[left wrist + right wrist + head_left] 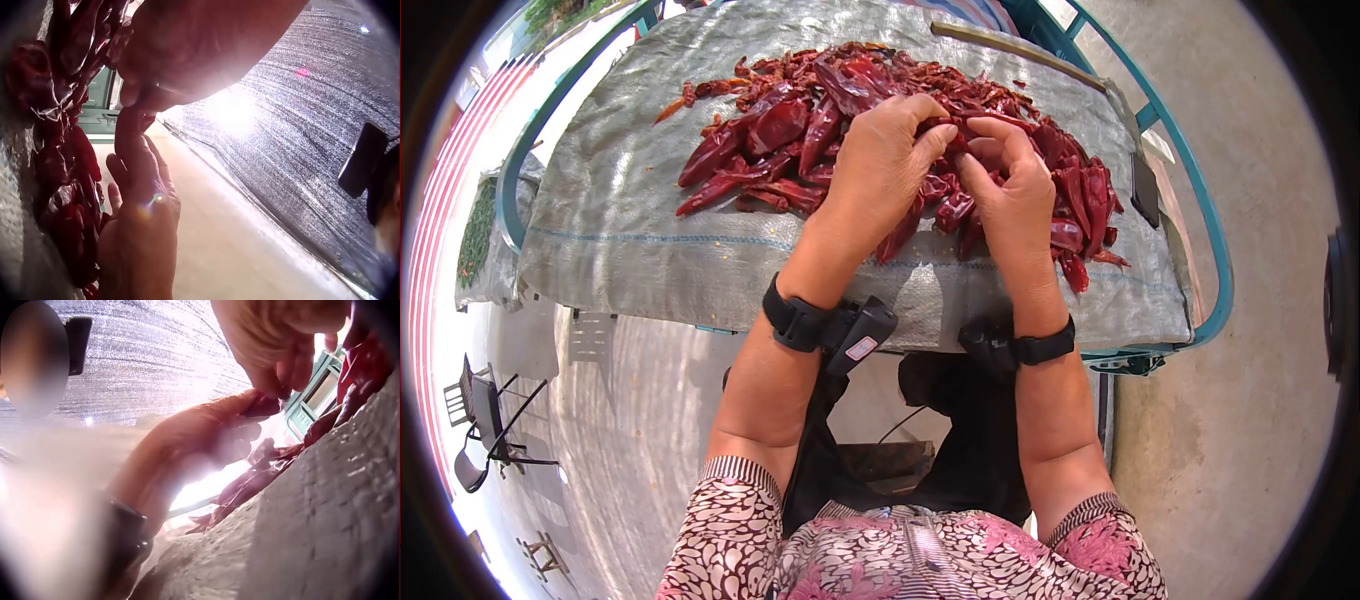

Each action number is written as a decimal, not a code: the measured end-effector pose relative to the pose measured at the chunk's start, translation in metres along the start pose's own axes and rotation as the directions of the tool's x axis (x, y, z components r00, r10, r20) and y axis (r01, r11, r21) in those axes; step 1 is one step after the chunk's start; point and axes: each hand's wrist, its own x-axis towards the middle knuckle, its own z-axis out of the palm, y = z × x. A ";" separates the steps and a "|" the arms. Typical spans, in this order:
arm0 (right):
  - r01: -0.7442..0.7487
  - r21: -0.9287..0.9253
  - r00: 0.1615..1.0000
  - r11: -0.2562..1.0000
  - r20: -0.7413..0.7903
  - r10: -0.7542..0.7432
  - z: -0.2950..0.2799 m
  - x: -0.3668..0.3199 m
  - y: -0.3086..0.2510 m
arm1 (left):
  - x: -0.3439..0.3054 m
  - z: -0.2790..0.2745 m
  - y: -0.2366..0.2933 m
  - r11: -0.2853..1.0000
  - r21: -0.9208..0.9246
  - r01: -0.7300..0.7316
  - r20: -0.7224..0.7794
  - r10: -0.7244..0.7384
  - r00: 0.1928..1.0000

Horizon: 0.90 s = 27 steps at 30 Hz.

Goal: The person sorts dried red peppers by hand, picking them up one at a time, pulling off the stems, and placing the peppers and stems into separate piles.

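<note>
Above the near side of a pile of dried red chili peppers point(780, 128), both hands meet with their fingertips close together. A glossy dark red chili pepper point(130, 128) is between them. My left hand point(878, 165) pinches it between thumb and fingers, seen from the side in the left wrist view. From the other side, my right hand point(1015, 190) pinches it with bent index finger and thumb. In the right wrist view, part of this pepper point(262, 406) shows at the left fingertips. The fingers hide much of it in the head view.
The peppers lie on a grey woven sheet point(650, 270) over a table-like stand with a teal metal rail point(1215, 250). A wooden stick point(1015, 52) lies at the back, a dark flat object point(1144, 190) at the right edge. A black chair point(490, 420) stands to the left.
</note>
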 end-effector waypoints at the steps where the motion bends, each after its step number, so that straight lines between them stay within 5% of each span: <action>1: -0.006 0.048 0.999 0.999 -0.036 0.008 0.000 0.001 0.001 | 0.001 0.002 -0.004 1.000 -0.003 -0.028 -0.087 0.027 0.996; 2: -0.009 0.096 0.997 0.995 -0.072 0.016 -0.001 0.001 0.002 | 0.003 0.004 -0.010 0.998 -0.004 -0.056 -0.176 0.054 0.983; 7: 0.122 -0.231 0.989 0.965 -0.054 -0.138 -0.017 0.004 0.003 | 0.008 -0.009 -0.011 0.996 -0.028 -0.081 -0.385 0.064 0.921; 15: 0.388 -0.372 0.861 0.843 0.472 -0.188 -0.032 -0.011 0.006 | 0.005 -0.014 -0.009 0.998 -0.047 -0.029 -0.279 0.015 0.960; 20: 0.416 -0.389 0.864 0.822 0.449 -0.225 -0.028 -0.014 -0.001 | 0.004 -0.010 -0.006 0.996 -0.086 -0.014 -0.148 0.001 0.989; 23: 0.386 -0.398 0.890 0.832 0.399 -0.222 -0.024 -0.013 0.004 | 0.002 -0.009 -0.005 0.991 0.076 -0.112 -0.042 0.115 0.992; 27: 0.360 -0.328 0.931 0.873 0.184 -0.315 -0.021 0.000 0.006 | -0.002 -0.008 -0.001 0.996 0.048 -0.080 0.118 0.074 0.990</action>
